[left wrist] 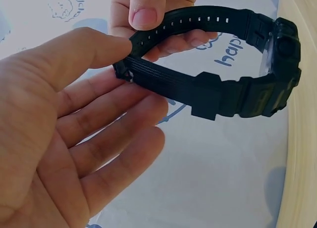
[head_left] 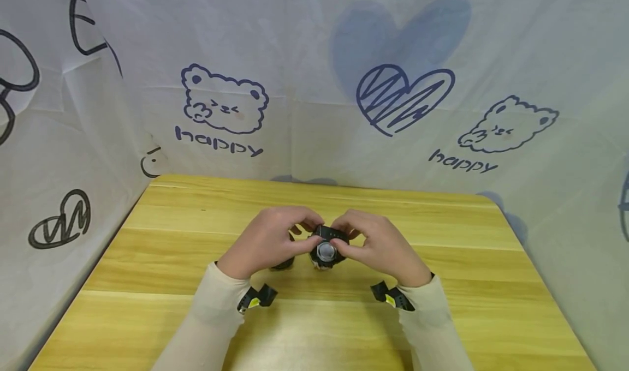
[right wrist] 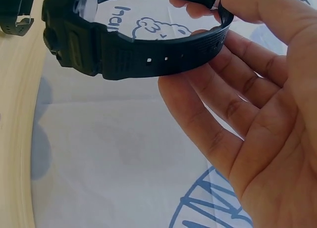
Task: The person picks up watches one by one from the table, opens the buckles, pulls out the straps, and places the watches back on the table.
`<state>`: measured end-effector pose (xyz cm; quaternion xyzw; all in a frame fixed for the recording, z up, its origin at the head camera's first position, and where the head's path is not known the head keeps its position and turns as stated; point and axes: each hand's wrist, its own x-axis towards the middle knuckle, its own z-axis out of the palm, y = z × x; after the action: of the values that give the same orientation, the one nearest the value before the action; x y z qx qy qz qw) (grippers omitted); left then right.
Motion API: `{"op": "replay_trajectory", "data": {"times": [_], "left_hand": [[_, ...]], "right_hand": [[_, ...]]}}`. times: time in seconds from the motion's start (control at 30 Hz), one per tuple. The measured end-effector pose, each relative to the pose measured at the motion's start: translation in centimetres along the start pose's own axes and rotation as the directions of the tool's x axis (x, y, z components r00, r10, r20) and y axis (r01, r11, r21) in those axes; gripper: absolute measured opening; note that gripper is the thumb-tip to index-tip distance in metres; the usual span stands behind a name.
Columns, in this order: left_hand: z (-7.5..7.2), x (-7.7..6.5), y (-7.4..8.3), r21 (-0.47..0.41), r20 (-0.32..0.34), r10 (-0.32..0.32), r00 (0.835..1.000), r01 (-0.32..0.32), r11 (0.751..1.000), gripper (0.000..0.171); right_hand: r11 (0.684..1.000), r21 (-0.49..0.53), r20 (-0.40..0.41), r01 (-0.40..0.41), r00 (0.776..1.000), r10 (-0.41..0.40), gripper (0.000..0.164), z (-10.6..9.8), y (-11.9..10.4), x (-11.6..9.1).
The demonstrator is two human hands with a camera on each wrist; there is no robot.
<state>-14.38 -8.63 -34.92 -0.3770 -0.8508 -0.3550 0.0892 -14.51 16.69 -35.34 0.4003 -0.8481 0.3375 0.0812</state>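
A black digital-style wristwatch (head_left: 326, 251) is held between both hands over the middle of the table, its strap bent round into a loop. My left hand (head_left: 275, 240) pinches the buckle end of the strap (left wrist: 158, 82) between thumb and index finger, the other fingers spread below it. The right hand (head_left: 378, 240) pinches the holed end of the strap (right wrist: 168, 57) with its thumb and fingers, close to the buckle. In both wrist views the watch case hangs at the side away from the fingertips.
A second black strapped item (head_left: 283, 264) lies on the wooden table (head_left: 324, 327) beside the left hand, partly covered by it. White cloth (head_left: 314, 60) printed with hearts and bears hangs behind the table. Black camera bands (head_left: 257, 296) sit on both wrists.
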Motion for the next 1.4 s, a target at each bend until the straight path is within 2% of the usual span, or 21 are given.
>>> {"op": "replay_trajectory", "data": {"times": [0.17,0.3,0.47,0.53,0.63,0.7,0.77,0.83,0.9,0.93,1.0,1.13,1.23,1.4], "left_hand": [[0.2,0.6,0.3,0.014,0.058,-0.035,0.998,0.034,0.999,0.023],[1.1,1.3,0.0,-0.035,0.088,-0.076,0.993,0.079,0.996,0.023],[4.0,1.6,-1.3,-0.138,0.103,-0.135,0.985,0.149,0.979,0.026],[5.4,1.4,-1.8,-0.193,0.088,-0.153,0.984,0.168,0.967,0.028],[7.4,1.1,-2.2,-0.303,0.034,-0.18,0.983,0.182,0.935,0.03],[8.7,0.9,-2.4,-0.389,-0.014,-0.22,0.975,0.197,0.9,0.031],[9.8,0.8,-2.3,-0.473,-0.049,-0.285,0.957,0.229,0.85,0.028],[10.8,0.7,-2.3,-0.533,-0.079,-0.356,0.931,0.263,0.804,0.023],[11.5,0.9,-2.3,-0.561,-0.092,-0.411,0.907,0.294,0.774,0.018],[11.9,1.0,-2.3,-0.556,-0.095,-0.431,0.897,0.311,0.77,0.015],[12.5,1.4,-2.4,-0.518,-0.099,-0.452,0.886,0.342,0.784,0.012],[13.4,2.4,-2.5,-0.39,-0.097,-0.46,0.883,0.391,0.834,0.009],[14.0,3.2,-2.6,-0.302,-0.084,-0.454,0.887,0.411,0.86,0.01],[14.8,4.5,-2.5,-0.133,-0.013,-0.433,0.901,0.428,0.894,0.012]], "right_hand": [[1.0,-0.012,-0.019,0.006,1.0,-0.006,0.013,-0.3,0.4,-0.3],[0.999,-0.034,-0.024,-0.019,1.0,0.018,0.013,-0.5,1.0,-0.6],[0.992,-0.063,-0.004,-0.11,0.994,0.11,0.013,-0.5,2.3,-1.6],[0.988,-0.069,0.003,-0.139,0.99,0.139,0.014,-0.3,2.8,-2.1],[0.984,-0.066,-0.002,-0.163,0.987,0.163,0.015,-0.2,3.5,-2.8],[0.981,-0.044,-0.025,-0.19,0.982,0.189,0.015,0.0,3.9,-3.2],[0.972,-0.02,-0.068,-0.234,0.97,0.233,0.015,0.1,4.3,-3.7],[0.96,0.009,-0.119,-0.279,0.953,0.278,0.014,0.3,4.7,-4.1],[0.947,0.039,-0.168,-0.318,0.932,0.32,0.015,0.5,5.2,-4.4],[0.942,0.048,-0.188,-0.332,0.923,0.335,0.015,0.6,5.5,-4.5],[0.933,0.068,-0.21,-0.353,0.909,0.359,0.017,0.8,6.0,-4.8],[0.903,0.127,-0.204,-0.41,0.88,0.429,0.021,1.1,7.0,-5.0],[0.874,0.154,-0.177,-0.461,0.857,0.483,0.023,1.4,7.9,-5.1],[0.824,0.153,-0.125,-0.546,0.816,0.564,0.027,1.8,9.2,-5.2]]}}
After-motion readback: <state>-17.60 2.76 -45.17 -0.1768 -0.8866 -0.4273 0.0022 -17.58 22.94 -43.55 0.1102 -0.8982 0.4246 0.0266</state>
